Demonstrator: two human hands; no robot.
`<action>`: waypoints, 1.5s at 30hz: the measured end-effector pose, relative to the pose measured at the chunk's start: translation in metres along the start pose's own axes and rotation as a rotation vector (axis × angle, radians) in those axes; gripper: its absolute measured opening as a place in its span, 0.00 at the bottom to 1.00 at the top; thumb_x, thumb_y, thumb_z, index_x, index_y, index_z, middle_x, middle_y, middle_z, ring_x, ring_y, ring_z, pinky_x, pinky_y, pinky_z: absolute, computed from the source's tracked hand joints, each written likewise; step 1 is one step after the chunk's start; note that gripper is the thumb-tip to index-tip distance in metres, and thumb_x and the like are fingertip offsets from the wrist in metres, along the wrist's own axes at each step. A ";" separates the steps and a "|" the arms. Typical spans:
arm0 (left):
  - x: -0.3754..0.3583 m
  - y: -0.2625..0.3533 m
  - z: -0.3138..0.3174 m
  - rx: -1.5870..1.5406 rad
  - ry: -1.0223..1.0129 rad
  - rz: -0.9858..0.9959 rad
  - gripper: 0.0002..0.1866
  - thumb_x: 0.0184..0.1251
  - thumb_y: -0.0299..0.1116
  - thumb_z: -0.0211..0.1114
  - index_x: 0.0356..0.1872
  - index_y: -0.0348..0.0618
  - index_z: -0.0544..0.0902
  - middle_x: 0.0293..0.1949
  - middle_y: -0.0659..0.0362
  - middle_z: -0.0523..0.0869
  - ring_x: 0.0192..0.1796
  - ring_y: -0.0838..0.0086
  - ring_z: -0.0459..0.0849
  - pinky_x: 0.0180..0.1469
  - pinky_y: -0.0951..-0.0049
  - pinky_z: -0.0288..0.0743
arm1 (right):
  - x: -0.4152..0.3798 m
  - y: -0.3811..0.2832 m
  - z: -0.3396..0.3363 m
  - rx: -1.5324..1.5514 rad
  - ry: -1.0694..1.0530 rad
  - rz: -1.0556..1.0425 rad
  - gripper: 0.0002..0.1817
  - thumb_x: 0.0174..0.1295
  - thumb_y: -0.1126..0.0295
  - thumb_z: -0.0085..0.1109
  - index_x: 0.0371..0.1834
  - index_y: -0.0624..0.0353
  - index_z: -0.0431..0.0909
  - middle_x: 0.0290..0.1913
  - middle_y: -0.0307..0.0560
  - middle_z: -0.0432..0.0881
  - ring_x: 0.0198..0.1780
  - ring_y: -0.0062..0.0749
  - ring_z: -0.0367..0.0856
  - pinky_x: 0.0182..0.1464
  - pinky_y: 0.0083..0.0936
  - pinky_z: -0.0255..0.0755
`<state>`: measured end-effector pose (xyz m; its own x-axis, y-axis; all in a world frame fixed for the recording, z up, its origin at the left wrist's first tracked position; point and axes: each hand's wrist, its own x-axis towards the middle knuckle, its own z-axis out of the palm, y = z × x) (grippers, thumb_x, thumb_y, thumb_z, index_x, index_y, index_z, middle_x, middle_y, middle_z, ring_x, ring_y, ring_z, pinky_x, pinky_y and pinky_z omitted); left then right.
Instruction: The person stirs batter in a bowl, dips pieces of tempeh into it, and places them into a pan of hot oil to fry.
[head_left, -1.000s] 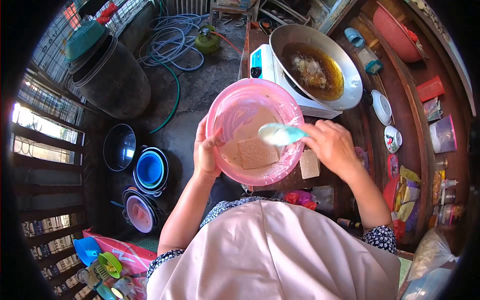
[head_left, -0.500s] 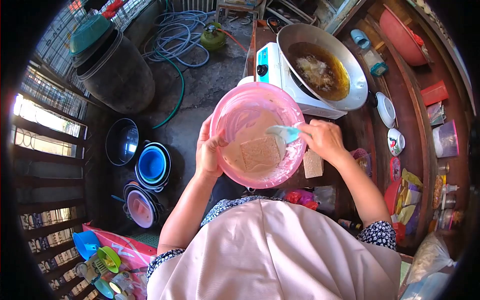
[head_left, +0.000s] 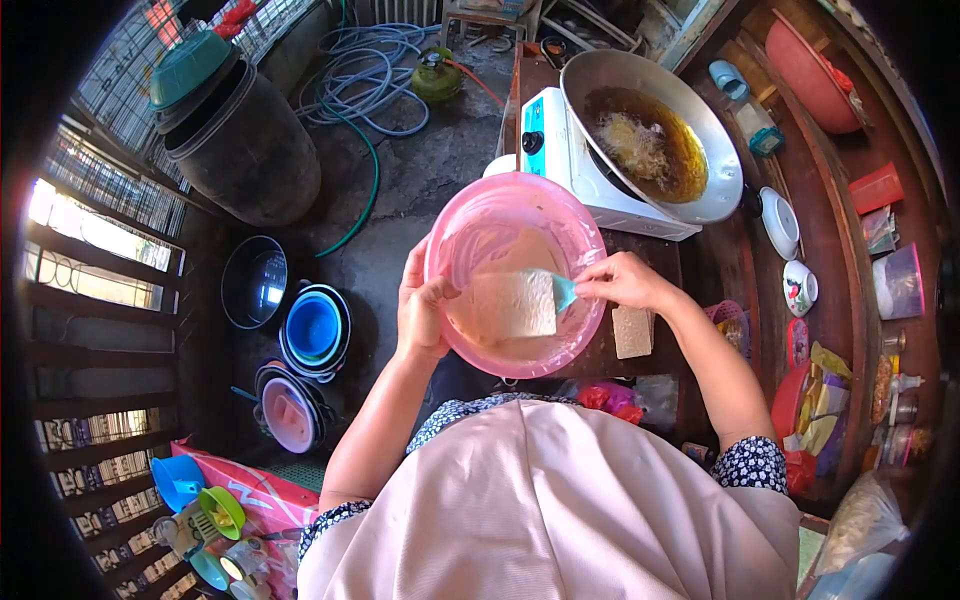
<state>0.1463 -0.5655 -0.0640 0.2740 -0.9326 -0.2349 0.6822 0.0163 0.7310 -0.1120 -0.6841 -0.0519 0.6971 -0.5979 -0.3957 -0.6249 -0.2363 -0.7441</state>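
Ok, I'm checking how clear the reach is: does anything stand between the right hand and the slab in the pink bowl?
Yes, the turquoise spoon: the right hand holds it, and it comes between the hand and the right edge of the slab. Nothing else visible blocks that gap inside the pink bowl.

Pale slab [head_left: 527, 305] inside pink bowl [head_left: 582, 240]

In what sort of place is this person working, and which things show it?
Probably a simple kitchen, perhaps at home: a wide pan of what looks like oil sits on a white stove, and a small green gas cylinder stands on the floor.
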 end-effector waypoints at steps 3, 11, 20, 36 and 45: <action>0.000 0.009 0.003 -0.061 0.008 0.000 0.35 0.37 0.18 0.49 0.58 0.43 0.68 0.52 0.53 0.75 0.54 0.65 0.74 0.56 0.68 0.70 | -0.010 -0.012 -0.007 -0.045 0.362 -0.077 0.14 0.54 0.62 0.63 0.40 0.57 0.82 0.31 0.47 0.84 0.33 0.28 0.82 0.37 0.24 0.73; 0.006 0.011 0.009 -0.090 0.007 0.088 0.36 0.35 0.18 0.50 0.57 0.43 0.68 0.53 0.54 0.74 0.54 0.64 0.74 0.57 0.67 0.70 | -0.028 -0.023 0.002 -0.955 0.802 -0.648 0.15 0.46 0.69 0.64 0.39 0.41 0.83 0.25 0.31 0.73 0.27 0.25 0.72 0.30 0.24 0.62; 0.006 -0.003 0.008 -0.118 0.013 0.064 0.36 0.35 0.19 0.51 0.57 0.43 0.68 0.53 0.54 0.74 0.55 0.64 0.73 0.56 0.69 0.70 | -0.032 -0.063 0.034 -0.726 0.573 -0.409 0.10 0.51 0.67 0.61 0.38 0.49 0.82 0.25 0.40 0.76 0.30 0.32 0.78 0.33 0.29 0.72; -0.001 -0.018 0.000 -0.134 0.069 0.037 0.36 0.36 0.19 0.49 0.57 0.44 0.68 0.53 0.55 0.73 0.56 0.67 0.71 0.59 0.71 0.66 | -0.028 -0.048 -0.012 -0.486 0.220 0.201 0.13 0.54 0.59 0.57 0.39 0.51 0.83 0.34 0.51 0.83 0.37 0.45 0.81 0.41 0.36 0.74; 0.000 -0.023 0.000 -0.089 0.016 0.035 0.37 0.35 0.18 0.49 0.58 0.45 0.67 0.53 0.56 0.73 0.57 0.67 0.72 0.57 0.72 0.67 | -0.023 -0.050 0.014 -0.431 0.221 0.197 0.14 0.54 0.57 0.58 0.40 0.51 0.82 0.33 0.49 0.83 0.37 0.44 0.81 0.41 0.35 0.74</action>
<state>0.1306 -0.5660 -0.0810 0.3093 -0.9249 -0.2212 0.7291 0.0813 0.6796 -0.0917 -0.6482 -0.0128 0.4904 -0.7990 -0.3480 -0.8569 -0.3694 -0.3595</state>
